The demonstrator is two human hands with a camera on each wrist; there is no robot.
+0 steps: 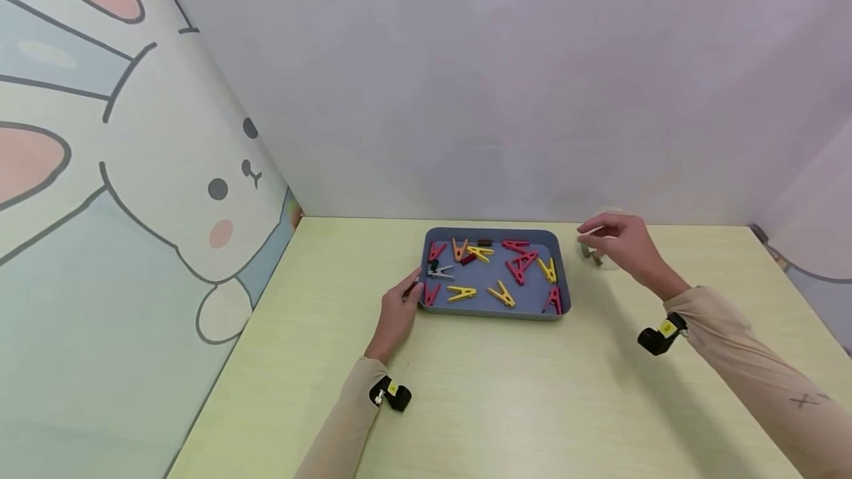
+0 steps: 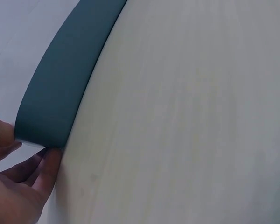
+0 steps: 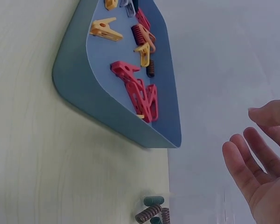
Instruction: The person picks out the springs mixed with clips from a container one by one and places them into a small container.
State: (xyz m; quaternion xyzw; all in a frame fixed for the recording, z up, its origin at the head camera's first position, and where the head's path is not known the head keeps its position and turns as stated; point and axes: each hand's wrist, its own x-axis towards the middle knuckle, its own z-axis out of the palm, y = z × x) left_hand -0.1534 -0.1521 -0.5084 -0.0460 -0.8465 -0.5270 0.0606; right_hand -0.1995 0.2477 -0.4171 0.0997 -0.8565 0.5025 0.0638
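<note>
A blue-grey tray (image 1: 495, 313) holds red, yellow, orange and grey clips, such as a yellow clip (image 1: 502, 294). Among them lie small springs, including a dark red spring (image 3: 138, 34) and a black spring (image 3: 150, 68). My left hand (image 1: 398, 309) grips the tray's near left corner, thumb and fingers on either side of it. Above a clear container (image 3: 224, 210) to the tray's right is my right hand (image 1: 624, 244), its thumb and fingers apart with nothing between them. Several green and brown springs (image 3: 148, 213) show in the container.
A pale wooden tabletop (image 1: 492, 398) lies under everything. Behind its far edge rises a plain light wall (image 1: 466, 94). A wall with a cartoon rabbit (image 1: 166, 191) stands along the left side.
</note>
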